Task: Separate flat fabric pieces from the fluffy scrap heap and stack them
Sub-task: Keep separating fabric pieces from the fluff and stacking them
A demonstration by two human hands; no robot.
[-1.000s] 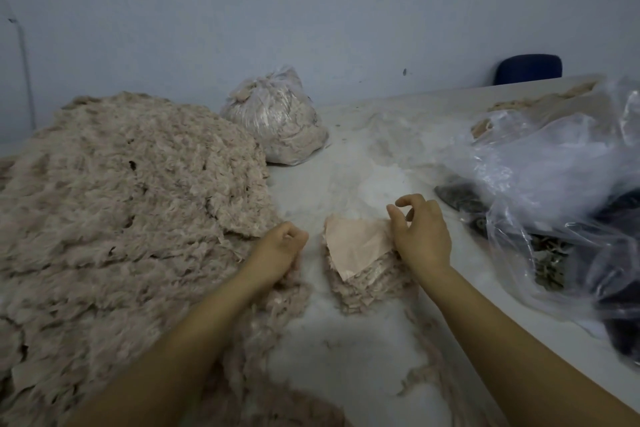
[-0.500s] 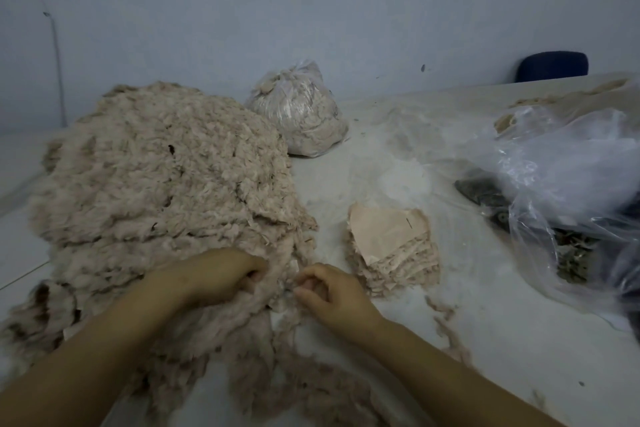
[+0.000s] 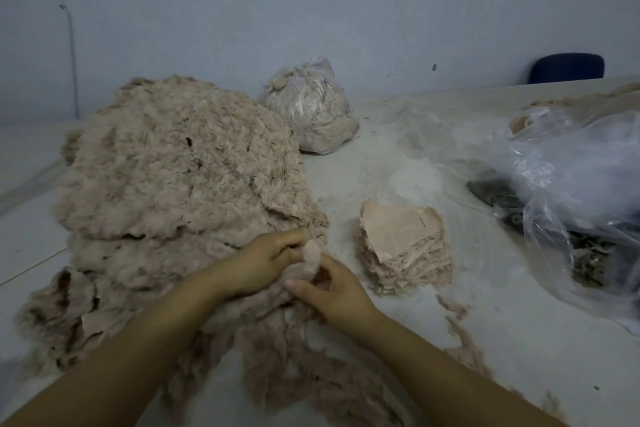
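While the fluffy scrap heap (image 3: 180, 177) is sitting at the left, the left hand (image 3: 266, 262), which a second ago was buried in it, is now pinching a fabric piece (image 3: 311, 253) together with the right hand (image 3: 332, 288), freeing it; the flat stack (image 3: 405, 246) is waiting just to the right, untouched.

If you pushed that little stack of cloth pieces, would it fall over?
Probably it would slump rather than topple: the stack is low, wide and already leaning unevenly. The pieces look thin and floppy, so top ones might slide off. It likely weighs very little.
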